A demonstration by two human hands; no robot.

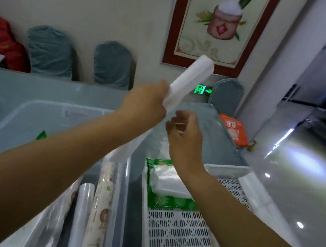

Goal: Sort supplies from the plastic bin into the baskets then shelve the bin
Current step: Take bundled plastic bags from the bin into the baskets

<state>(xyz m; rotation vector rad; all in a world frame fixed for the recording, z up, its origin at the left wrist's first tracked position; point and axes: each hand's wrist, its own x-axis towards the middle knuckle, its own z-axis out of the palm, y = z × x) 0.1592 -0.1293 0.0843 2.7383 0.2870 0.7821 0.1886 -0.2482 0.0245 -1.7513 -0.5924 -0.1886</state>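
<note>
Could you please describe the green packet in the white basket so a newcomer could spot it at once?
Start at the white slotted plastic basket right of the clear plastic bin. At its far end lies the flat green-edged packet of white sheets, the only green thing in that basket.

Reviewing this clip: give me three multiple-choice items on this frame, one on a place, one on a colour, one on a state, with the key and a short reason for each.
1. Where does the green-edged packet lie?
A. In the white slotted basket
B. In the clear plastic bin
C. On a chair

2. What colour are the chair covers along the wall?
A. Red
B. Grey-blue
C. Yellow

3. What is the left hand doing?
A. Resting flat in the bin
B. Hanging empty
C. Gripping a long white pack raised above the table

Key: 1 A, the packet sits at the basket's far end. 2 B, all three covers show grey-blue. 3 C, the fingers are closed round the pack's lower end, while the right hand is close beside it, fingers curled.
</note>
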